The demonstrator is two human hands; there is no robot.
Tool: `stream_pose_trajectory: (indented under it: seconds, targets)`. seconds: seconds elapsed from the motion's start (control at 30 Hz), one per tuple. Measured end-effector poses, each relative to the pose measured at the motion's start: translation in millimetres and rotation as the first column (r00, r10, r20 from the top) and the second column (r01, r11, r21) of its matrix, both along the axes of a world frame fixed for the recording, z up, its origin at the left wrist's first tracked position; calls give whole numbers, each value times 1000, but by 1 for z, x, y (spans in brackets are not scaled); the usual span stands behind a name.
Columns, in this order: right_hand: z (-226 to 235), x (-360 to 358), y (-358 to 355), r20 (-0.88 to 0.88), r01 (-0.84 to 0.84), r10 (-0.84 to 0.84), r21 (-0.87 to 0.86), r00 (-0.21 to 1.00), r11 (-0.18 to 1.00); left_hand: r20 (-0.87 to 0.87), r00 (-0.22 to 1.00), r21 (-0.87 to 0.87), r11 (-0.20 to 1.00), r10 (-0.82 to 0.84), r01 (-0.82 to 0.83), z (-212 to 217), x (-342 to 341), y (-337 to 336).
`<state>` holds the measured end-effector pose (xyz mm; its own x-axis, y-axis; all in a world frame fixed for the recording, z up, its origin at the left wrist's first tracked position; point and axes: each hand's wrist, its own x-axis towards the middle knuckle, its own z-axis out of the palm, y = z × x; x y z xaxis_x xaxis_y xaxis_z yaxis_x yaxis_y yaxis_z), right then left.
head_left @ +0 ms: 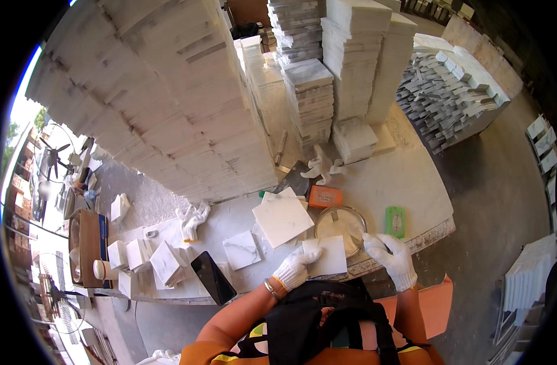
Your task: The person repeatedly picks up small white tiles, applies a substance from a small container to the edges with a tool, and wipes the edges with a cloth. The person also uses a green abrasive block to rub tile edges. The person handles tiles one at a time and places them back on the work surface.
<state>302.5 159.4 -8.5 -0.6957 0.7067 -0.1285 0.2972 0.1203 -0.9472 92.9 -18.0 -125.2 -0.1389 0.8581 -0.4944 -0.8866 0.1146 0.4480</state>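
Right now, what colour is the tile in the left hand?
The tile looks creamy white, seen in the head view.

A square, thin, off-white marble tile (330,257) is facing upward with its broad side bare, that surface looking smooth and showing hardly any veining. It is being gripped at its nine o'clock edge, its sides running nearly square to the view and turning slightly counter-clockwise. Whether it is resting on anything is not showing clearly. Just beyond it, toward one o'clock, a round, shallow dish with a shiny metallic rim (346,225) is sitting level, its inside looking pale cream. The tile is overlapping the dish in this view, hiding its rim from about six to eight o'clock.
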Motion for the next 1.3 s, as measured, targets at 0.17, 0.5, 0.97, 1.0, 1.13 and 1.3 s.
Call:
stream_pose_trajectory:
  seconds: [0.17, 0.5, 0.97, 1.0, 1.13, 1.3]
  targets:
    - [1, 1, 2, 58, -30, 26, 69, 998, 997, -26, 1000, -17, 1000, -2, 2, 30, -1, 5]
    - [-8, 2, 1, -7, -31, 31, -44, 1000, 999, -23, 1000, 3, 1000, -15, 15, 19, -2, 5]
    - [-1, -1, 0, 74, -31, 25, 86, 997, 996, 8, 999, -16, 999, 35, -34, 20, 1, 6]
    - [-1, -2, 0, 89, -46, 38, 86, 995, 995, -7, 999, -19, 999, 39, -39, 19, 1, 5]
    - [-4, -2, 1, 85, -54, 46, 91, 995, 994, 7, 1000, -20, 1000, 23, -23, 21, 0, 5]
    - [-12, -7, 2, 79, -42, 28, 181, 996, 983, -6, 1000, -22, 1000, 16, -16, 20, -1, 6]
